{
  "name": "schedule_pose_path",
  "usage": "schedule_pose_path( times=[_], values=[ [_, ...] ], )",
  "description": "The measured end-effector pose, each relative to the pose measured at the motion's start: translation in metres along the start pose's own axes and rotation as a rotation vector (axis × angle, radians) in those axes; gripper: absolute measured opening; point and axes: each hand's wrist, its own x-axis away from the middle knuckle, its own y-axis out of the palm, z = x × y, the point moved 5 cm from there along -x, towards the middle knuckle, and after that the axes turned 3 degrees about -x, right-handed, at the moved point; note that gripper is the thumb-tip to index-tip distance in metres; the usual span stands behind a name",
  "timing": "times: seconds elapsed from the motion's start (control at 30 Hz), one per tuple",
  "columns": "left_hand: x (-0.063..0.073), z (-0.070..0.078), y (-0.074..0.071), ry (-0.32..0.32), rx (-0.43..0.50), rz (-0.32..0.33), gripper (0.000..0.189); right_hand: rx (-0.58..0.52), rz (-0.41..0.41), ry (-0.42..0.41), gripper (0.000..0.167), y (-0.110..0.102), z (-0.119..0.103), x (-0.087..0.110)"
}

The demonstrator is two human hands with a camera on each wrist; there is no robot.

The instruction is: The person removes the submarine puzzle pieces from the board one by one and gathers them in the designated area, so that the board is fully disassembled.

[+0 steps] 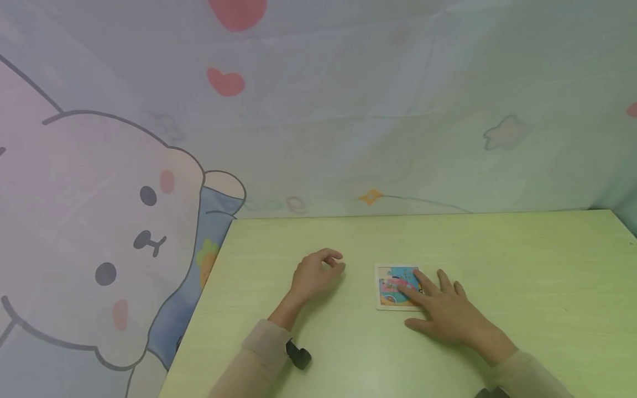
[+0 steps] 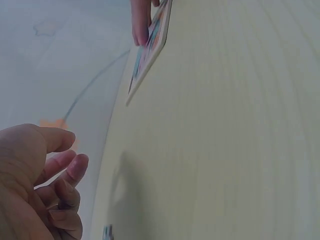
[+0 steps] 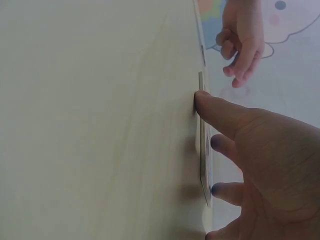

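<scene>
A small square jigsaw puzzle [image 1: 385, 301] with a pale frame and a colourful picture lies flat on the table. Spread over its right side is my right hand [image 1: 445, 312], its straight fingertips touching the picture and hiding part of it. In the right wrist view, the thumb of that hand [image 3: 270, 160] comes down at the puzzle's near edge [image 3: 203, 155]. My left hand [image 1: 316, 273] hovers left of the puzzle, apart from it, fingers loosely curled with nothing in them. The left wrist view shows the same hand [image 2: 35, 180] over its shadow.
The light green table [image 1: 522, 276] runs back to a fabric backdrop [image 1: 348, 138] printed with hearts and a large cartoon animal [image 1: 149, 232], which hangs along the table's far and left edges. A black strap piece [image 1: 298, 355] is on my left sleeve.
</scene>
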Motion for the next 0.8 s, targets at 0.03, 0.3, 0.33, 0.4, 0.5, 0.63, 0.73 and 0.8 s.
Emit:
schedule_pose_path(
  times=[0.03,0.3,0.33,0.4,0.5,0.63,0.73,0.8],
  values=[
    [-0.001,0.004,0.004,0.015,0.0,-0.011,0.028,-0.002,0.0,0.003,0.073,0.0,0.001,0.0],
    [-0.007,0.028,0.036,0.041,0.016,-0.083,0.027,-0.009,0.002,0.006,0.072,-0.001,0.001,0.001],
    [-0.008,0.03,0.04,0.035,0.008,-0.088,0.026,-0.011,0.003,0.005,0.072,-0.001,0.001,0.001],
    [-0.009,0.034,0.048,0.023,-0.008,-0.099,0.025,-0.011,0.005,0.004,0.072,-0.001,0.001,0.001],
    [-0.01,0.038,0.059,0.006,-0.018,-0.116,0.026,-0.009,0.004,0.001,0.072,-0.001,0.002,0.002],
    [-0.013,0.043,0.072,0.013,-0.022,-0.13,0.027,-0.004,0.002,-0.007,0.073,0.0,0.002,0.001],
    [-0.015,0.047,0.08,0.026,-0.034,-0.13,0.028,-0.008,0.0,-0.01,0.073,-0.001,0.002,0.001],
    [-0.016,0.05,0.084,0.028,-0.053,-0.124,0.028,-0.011,-0.002,-0.011,0.074,-0.001,0.002,0.001]
  ],
)
